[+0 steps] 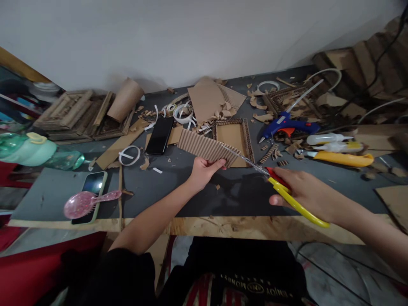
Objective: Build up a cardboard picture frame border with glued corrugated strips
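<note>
My left hand (205,172) pinches the lower edge of a strip of corrugated cardboard (200,146), its ridged face toward me. In my right hand (299,191) is a pair of scissors (291,202) with yellow and red handles. The blades lie along the right part of the strip, near its upper edge; whether they are parted is hard to tell. Just behind the strip, a cardboard frame (247,138) with a ridged border lies on the table, partly covered by the strip.
A blue glue gun (283,124) and an orange-handled tool (344,158) lie at the right among cardboard scraps. Left are a black phone (160,136), a tape roll (129,156), a pink hairbrush (79,205) on another phone, and a green bottle (63,158). Cardboard pieces (207,100) lie at the back.
</note>
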`<state>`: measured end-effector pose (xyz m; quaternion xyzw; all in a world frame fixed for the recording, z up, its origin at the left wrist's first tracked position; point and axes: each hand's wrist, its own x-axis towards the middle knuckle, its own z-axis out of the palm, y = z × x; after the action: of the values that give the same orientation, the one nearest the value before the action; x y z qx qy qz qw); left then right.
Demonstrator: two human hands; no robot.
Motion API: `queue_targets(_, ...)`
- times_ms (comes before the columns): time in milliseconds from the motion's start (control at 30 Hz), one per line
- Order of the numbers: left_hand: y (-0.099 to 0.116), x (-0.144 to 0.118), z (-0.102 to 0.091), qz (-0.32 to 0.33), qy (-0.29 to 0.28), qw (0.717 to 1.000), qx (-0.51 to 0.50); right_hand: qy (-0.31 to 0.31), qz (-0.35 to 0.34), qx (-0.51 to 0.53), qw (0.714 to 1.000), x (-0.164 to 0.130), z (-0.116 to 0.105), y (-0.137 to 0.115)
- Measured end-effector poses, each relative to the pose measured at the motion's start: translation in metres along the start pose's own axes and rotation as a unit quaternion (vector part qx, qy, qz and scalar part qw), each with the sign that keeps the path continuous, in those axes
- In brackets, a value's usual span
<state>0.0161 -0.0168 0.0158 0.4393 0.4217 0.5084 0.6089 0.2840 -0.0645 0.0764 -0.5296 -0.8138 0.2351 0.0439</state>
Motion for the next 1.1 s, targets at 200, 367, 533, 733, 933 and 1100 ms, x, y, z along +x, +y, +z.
queue_targets(200, -0.002, 0.000, -0.003, 0.021, -0.009, 1.000, -0.012, -0.073, 0.021, 0.041, 0.996, 0.006, -0.007, 0.001)
queue_targets(367, -0.002, 0.001, -0.004, 0.020, -0.010, 1.000, -0.020, -0.079, 0.033, 0.038, 0.996, 0.006, -0.006, 0.000)
queue_targets(533, -0.001, 0.001, -0.004, 0.016, -0.009, 1.000, -0.009, -0.076, 0.017, 0.022, 0.997, 0.002, -0.001, 0.003)
queue_targets(733, -0.001, 0.000, -0.005, 0.024, -0.024, 0.999, -0.013, -0.064, 0.033, -0.003, 0.997, 0.000, 0.005, 0.003)
queue_targets(933, -0.003, 0.001, -0.006, 0.015, -0.020, 0.999, -0.021, -0.111, 0.033, 0.032, 0.993, 0.001, -0.003, -0.004)
queue_targets(1100, -0.004, 0.000, -0.008, 0.023, -0.029, 0.999, -0.020, -0.144, 0.047, 0.035, 0.988, 0.002, -0.008, -0.007)
